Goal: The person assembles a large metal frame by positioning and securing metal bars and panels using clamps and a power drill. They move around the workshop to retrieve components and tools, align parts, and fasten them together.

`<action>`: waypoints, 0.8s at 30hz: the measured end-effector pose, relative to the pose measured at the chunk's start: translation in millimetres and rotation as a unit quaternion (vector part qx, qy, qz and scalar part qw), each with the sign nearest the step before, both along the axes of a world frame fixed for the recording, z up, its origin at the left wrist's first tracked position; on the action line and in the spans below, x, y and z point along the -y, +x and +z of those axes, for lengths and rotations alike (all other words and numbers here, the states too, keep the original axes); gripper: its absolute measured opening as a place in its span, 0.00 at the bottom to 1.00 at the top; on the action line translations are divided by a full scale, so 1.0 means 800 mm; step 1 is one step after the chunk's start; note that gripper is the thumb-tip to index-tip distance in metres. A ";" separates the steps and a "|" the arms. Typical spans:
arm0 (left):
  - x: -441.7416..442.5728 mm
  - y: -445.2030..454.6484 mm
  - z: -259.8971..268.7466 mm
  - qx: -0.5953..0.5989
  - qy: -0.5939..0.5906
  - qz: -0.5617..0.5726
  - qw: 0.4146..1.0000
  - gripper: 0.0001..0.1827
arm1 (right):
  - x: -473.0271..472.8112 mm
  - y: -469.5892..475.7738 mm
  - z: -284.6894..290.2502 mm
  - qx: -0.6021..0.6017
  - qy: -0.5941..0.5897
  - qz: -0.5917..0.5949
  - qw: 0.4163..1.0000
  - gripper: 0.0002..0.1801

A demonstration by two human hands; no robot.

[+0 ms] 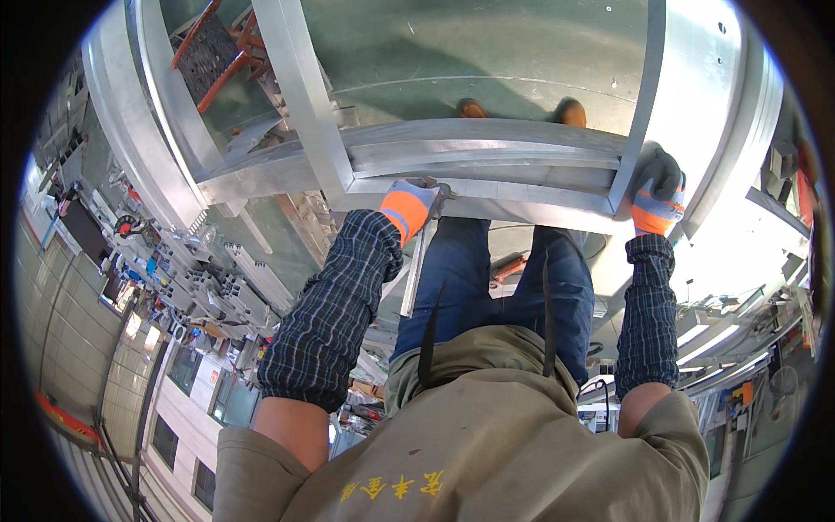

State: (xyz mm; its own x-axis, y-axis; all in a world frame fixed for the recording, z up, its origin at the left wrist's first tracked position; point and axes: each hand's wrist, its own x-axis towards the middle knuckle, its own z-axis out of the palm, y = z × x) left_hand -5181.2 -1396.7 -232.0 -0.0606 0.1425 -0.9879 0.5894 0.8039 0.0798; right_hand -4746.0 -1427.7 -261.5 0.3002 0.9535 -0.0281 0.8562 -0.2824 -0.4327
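Note:
A large silvery metal frame (483, 199) of box-section bars crosses in front of my body at thigh height. My left hand (414, 202), in an orange and grey work glove, grips its near rail, to the right of a slanting crossbar (303, 91). My right hand (659, 189), gloved alike, lies with bent fingers against the metal just outside the frame's right corner; its grasp is partly hidden. Below my left hand a narrow metal strip (415, 274) slants down beside my leg; whether the hand touches it is unclear.
An orange-framed stool (212, 55) stands beyond the frame at upper left. Many metal profiles (209, 287) crowd the left side. A wide bright metal panel (698, 85) extends along the right. An orange-red tool (511, 267) shows between my legs. Green floor (483, 46) shows through the frame.

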 end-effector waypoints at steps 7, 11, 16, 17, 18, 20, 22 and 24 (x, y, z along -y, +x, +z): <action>0.001 0.000 0.001 -0.022 -0.020 0.034 0.999 0.15 | 0.004 0.000 0.002 0.012 -0.041 -0.020 0.999 0.11; 0.001 -0.010 0.001 0.005 -0.046 0.146 0.988 0.11 | 0.007 0.004 0.000 0.013 -0.039 -0.002 0.999 0.14; -0.022 -0.012 0.025 -0.050 -0.048 0.103 0.992 0.10 | 0.008 0.000 -0.002 0.015 -0.013 -0.007 1.000 0.13; -0.023 -0.018 0.027 -0.059 -0.049 0.099 0.992 0.11 | 0.004 -0.002 0.002 0.022 -0.006 -0.004 1.000 0.12; -0.023 -0.026 0.027 -0.069 -0.050 0.095 0.992 0.11 | 0.003 -0.002 0.003 0.014 -0.003 -0.005 1.000 0.12; -0.019 -0.042 0.022 -0.053 -0.058 0.112 0.991 0.12 | 0.003 0.000 0.001 -0.001 0.003 -0.006 1.000 0.11; -0.021 -0.046 0.021 -0.038 -0.061 0.122 0.990 0.13 | 0.002 0.001 0.001 0.009 0.002 -0.002 1.000 0.10; -0.019 -0.048 0.021 -0.028 -0.059 0.125 0.990 0.14 | 0.004 0.001 0.000 0.014 0.004 0.001 1.000 0.10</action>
State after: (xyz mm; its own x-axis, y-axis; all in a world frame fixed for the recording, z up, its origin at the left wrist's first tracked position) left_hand -5219.4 -1381.3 -214.9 -0.1338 -0.0005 -0.9910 0.3724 0.9267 -0.0507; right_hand -4745.0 -1430.6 -261.9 0.2998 0.9539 -0.0128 0.8683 -0.2784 -0.4106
